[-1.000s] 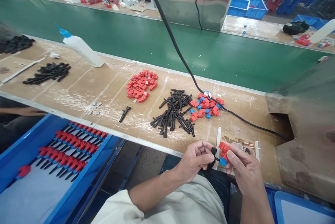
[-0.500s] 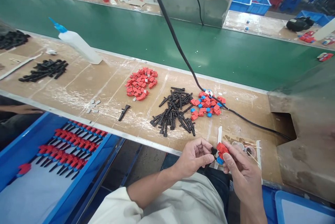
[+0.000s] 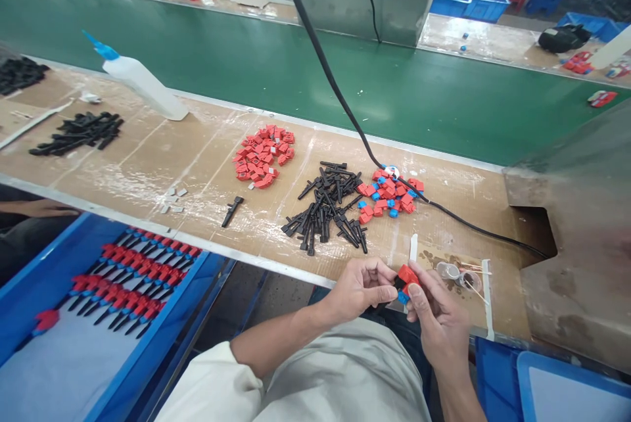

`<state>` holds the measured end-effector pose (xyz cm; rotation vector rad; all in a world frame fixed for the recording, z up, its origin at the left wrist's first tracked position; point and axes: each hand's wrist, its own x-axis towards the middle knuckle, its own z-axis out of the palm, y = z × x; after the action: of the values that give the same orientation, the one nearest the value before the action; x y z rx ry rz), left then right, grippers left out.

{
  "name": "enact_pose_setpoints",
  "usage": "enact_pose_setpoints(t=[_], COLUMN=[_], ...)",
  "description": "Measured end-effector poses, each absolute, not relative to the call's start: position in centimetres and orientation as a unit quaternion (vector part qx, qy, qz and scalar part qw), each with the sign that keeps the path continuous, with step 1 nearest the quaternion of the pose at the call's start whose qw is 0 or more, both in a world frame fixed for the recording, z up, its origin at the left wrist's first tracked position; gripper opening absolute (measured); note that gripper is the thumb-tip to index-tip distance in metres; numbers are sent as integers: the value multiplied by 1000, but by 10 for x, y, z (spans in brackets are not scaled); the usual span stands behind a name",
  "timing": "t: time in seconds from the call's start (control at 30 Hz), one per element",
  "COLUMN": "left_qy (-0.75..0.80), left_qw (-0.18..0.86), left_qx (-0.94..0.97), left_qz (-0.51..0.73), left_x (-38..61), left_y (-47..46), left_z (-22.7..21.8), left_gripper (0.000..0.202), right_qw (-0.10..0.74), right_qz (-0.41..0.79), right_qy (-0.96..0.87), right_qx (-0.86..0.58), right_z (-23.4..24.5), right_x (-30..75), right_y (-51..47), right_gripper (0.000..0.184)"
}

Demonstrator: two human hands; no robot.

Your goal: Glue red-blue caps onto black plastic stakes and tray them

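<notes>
At the front edge of the bench my left hand (image 3: 362, 290) is closed, pinching a black toy gun (image 3: 399, 283) that is mostly hidden by the fingers. My right hand (image 3: 438, 307) grips a small red and blue plastic piece (image 3: 407, 274) between thumb and fingers. The black and the coloured parts meet between the two hands; I cannot tell whether they are joined. Beyond the hands lies a heap of black toy guns (image 3: 325, 208), with red and blue pieces (image 3: 389, 193) to its right. One single black gun (image 3: 232, 211) lies apart to the left.
Red pieces (image 3: 263, 156) are heaped mid-bench near small grey squares (image 3: 172, 200). A blue crate (image 3: 185, 290) at lower left holds rows of assembled parts. Small cups (image 3: 447, 270) stand at right. A black cable (image 3: 340, 93) hangs across; a white bottle (image 3: 145, 88) leans behind.
Both hands have shifted slightly left with the parts between them. My right hand has turned a little, and more of the small cups shows.
</notes>
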<state>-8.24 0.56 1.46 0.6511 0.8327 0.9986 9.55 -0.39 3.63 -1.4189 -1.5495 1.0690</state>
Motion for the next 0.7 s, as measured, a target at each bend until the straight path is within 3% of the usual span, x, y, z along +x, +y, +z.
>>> enact_pose_setpoints(t=[0.13,0.3,0.4,0.53,0.7], left_qy=[371,346,342,325,299], left_qw=[791,803,706,478,313], left_qx=[304,362,512,742,842], left_qz=[381,324,350,340,324], left_x=[-97,-111,-121,-133,-135], left_y=[17,27,26,26,28], left_z=[16,23,35,48,45], left_gripper=[54,51,44,42,34], right_qw=[295,299,304,305,287], right_qz=[445,354,293,242,205], right_qy=[-693,-795,-814,-828,-856], right_qx=[-485,-391,-399,-404,-378], right_z=[44,61,62,58,63], right_x=[111,108,105,107,109], right_y=[7,14,15,15,15], right_gripper=[53,27,24,28,27])
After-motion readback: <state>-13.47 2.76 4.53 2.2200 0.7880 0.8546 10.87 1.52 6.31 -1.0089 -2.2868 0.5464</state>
